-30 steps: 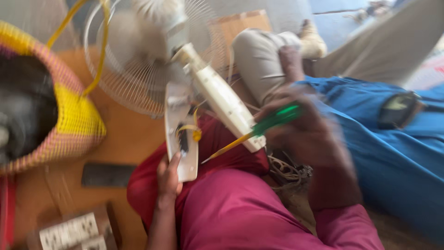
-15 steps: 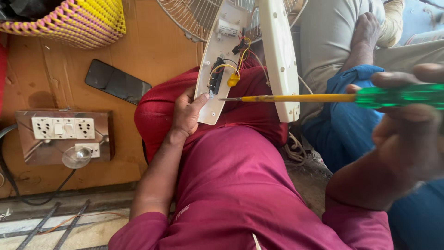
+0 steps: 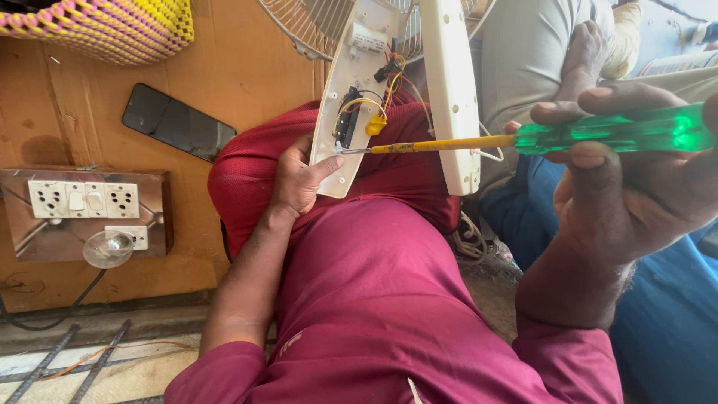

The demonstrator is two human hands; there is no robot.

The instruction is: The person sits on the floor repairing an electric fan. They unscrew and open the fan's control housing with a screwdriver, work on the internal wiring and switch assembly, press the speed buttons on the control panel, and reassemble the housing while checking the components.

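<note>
My left hand (image 3: 298, 179) grips the lower edge of a white fan base panel (image 3: 340, 112) that rests on my red-trousered knee, its wires and a small black switch exposed. My right hand (image 3: 636, 194) holds a screwdriver (image 3: 523, 138) with a green see-through handle and a yellow shaft. The metal tip touches the panel near the black switch, just right of my left thumb. A white fan housing (image 3: 451, 90) and a wire grille (image 3: 307, 26) lie behind the panel.
A black phone (image 3: 178, 122) lies on the wooden floor at the left. A wooden board with sockets and a bulb (image 3: 90, 209) sits at the left edge. A pink and yellow woven basket (image 3: 105, 26) is at top left. Another person in grey and blue sits at right (image 3: 538, 52).
The view has steadied and dropped lower. My right hand has brought the screwdriver level, and its tip has moved left onto the panel. My left hand keeps hold of the panel.
</note>
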